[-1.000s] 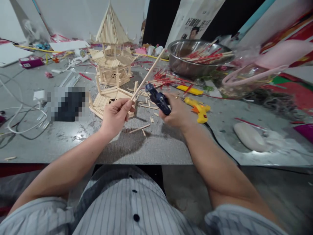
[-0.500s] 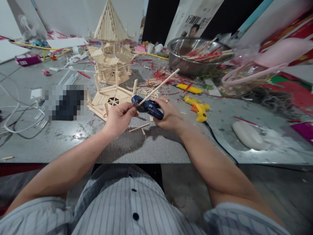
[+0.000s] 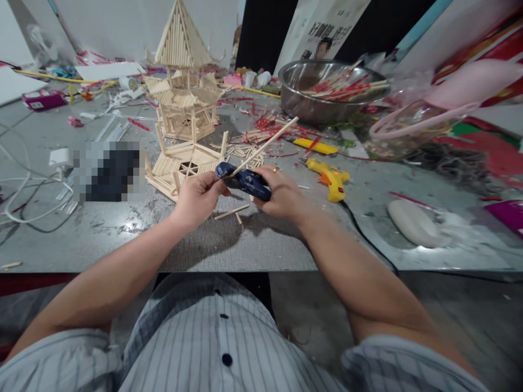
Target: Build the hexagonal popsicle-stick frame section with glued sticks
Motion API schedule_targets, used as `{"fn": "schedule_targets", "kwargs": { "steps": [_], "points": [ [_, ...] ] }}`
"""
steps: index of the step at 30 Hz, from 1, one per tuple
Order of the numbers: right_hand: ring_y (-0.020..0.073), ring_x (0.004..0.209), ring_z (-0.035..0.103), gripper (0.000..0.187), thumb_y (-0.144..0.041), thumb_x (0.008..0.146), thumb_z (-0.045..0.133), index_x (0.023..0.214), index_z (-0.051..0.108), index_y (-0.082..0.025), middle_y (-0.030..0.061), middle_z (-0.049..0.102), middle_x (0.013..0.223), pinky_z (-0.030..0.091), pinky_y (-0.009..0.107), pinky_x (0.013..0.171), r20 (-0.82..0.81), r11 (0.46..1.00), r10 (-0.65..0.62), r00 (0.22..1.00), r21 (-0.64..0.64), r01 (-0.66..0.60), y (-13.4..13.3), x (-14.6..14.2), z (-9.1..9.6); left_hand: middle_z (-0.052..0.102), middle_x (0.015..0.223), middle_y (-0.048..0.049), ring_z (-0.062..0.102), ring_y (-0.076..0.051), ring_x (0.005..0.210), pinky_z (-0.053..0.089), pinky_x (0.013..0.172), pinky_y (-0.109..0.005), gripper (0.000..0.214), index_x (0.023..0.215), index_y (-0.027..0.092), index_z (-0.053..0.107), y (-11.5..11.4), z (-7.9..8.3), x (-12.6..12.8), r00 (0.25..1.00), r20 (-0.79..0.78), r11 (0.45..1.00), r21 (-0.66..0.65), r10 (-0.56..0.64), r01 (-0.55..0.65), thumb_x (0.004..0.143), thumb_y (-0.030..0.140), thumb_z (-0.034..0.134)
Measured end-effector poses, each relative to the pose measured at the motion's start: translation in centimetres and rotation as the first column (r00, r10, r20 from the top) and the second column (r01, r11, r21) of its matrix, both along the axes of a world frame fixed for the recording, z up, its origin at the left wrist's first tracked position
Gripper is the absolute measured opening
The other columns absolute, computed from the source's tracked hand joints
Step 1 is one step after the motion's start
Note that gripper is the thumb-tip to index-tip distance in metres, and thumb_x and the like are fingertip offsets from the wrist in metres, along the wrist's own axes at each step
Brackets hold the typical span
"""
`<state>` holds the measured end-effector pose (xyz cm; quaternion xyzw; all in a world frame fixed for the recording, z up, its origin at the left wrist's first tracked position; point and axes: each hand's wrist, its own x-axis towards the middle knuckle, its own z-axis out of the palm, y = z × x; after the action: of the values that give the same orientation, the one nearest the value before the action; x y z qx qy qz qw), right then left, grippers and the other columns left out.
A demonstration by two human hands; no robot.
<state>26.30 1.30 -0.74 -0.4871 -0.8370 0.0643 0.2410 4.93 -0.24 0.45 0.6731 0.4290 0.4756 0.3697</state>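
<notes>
Between thumb and fingers, my left hand (image 3: 196,199) pinches the lower end of a thin wooden stick (image 3: 273,140). The stick slants up to the right, passing over a dark blue hand tool (image 3: 250,183) that looks like a cutter. My right hand (image 3: 283,195) is wrapped round this tool's handles; its jaws lie close to my left fingertips and are partly hidden. Just behind my hands sits a hexagonal stick-built base (image 3: 163,163) with short upright posts. Short cut sticks (image 3: 232,212) lie on the table below the tool.
A tiered stick pagoda (image 3: 183,98) stands behind the base. To the right are a yellow glue gun (image 3: 333,179) with a black cord, a yellow utility knife (image 3: 315,146) and a steel bowl (image 3: 322,109) of red-marked sticks. White cables (image 3: 28,169) lie left.
Both hands, with the stick and the blue tool, have shifted very slightly left in the view. The grip of each hand looks the same.
</notes>
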Motion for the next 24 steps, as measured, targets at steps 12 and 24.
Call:
{"fn": "schedule_targets", "kwargs": {
  "steps": [12, 24],
  "points": [
    [0.0301, 0.103, 0.06, 0.05, -0.02, 0.067, 0.063, 0.117, 0.055, -0.025, 0.0097, 0.063, 0.114, 0.049, 0.046, 0.088, 0.004, 0.999, -0.015, 1.0, -0.038, 0.015, 0.02, -0.03, -0.14, 0.045, 0.039, 0.0037, 0.036, -0.004, 0.034, 0.027, 0.036, -0.019, 0.033, 0.062, 0.016, 0.063, 0.18, -0.09, 0.03, 0.998, 0.054, 0.999, -0.036, -0.02, 0.022, 0.084, 0.039, 0.06],
    [0.0298, 0.088, 0.064, 0.037, -0.024, 0.066, 0.063, 0.103, 0.06, -0.024, 0.0086, 0.068, 0.096, 0.049, 0.045, 0.081, 0.03, 0.994, -0.051, 0.998, -0.099, 0.054, -0.11, -0.54, 0.18, 0.042, 0.037, 0.0037, 0.034, -0.005, 0.035, 0.023, 0.036, -0.02, 0.041, 0.059, 0.015, 0.063, 0.41, -0.03, -0.06, 0.999, 0.051, 1.0, -0.028, 0.001, 0.001, 0.081, 0.051, 0.062]
  ]
}}
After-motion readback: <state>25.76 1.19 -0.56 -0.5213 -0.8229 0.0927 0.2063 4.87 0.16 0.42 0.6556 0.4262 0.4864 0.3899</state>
